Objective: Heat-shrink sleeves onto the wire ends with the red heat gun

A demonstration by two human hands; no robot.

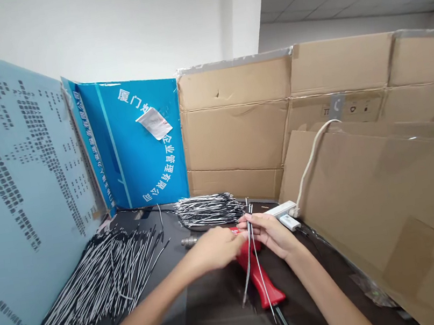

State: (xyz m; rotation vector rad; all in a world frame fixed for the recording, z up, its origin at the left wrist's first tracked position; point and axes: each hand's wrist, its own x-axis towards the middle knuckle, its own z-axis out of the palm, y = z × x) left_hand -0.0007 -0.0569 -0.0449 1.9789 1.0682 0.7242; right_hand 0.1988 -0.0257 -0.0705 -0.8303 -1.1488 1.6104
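My left hand [215,248] and my right hand [270,232] meet over the middle of the dark table [220,319]. Both pinch a pair of thin grey-and-black wires [251,258] that hang down from my fingers, their top ends sticking up past my right fingers. Directly under them lies a red-handled tool [261,281] with a metal tip pointing left. A neat bundle of the same wires [208,210] lies just beyond my hands.
A large loose heap of wires [100,286] spreads over the left of the table. Blue printed boards [19,181] wall the left side, cardboard sheets [385,197] the back and right. A white power strip [283,208] with its cable sits by the cardboard.
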